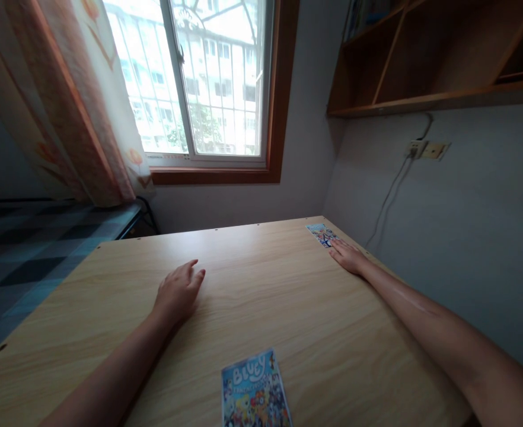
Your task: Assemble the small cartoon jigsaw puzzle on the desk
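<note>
My right hand (pixel 347 257) reaches to the far right corner of the table, fingers stretched out and touching the near edge of a small colourful printed card or booklet (pixel 320 233) that lies flat there. Over the left part of the wooden table (pixel 252 279), my left hand (pixel 179 290) has its thumb and fingers apart and holds nothing. Close to me, at the bottom middle, lies a blue booklet (pixel 255 391) with "BLUEY" and many cartoon figures on its cover. Its lower edge is cut off by the frame.
A bed with a checked cover (pixel 34 255) stands left of the table, below a flowered curtain (pixel 66 107). Behind the table is a window (pixel 226 89). On the right wall are a wooden shelf (pixel 377 104) and a socket with a plugged-in cable (pixel 415 148).
</note>
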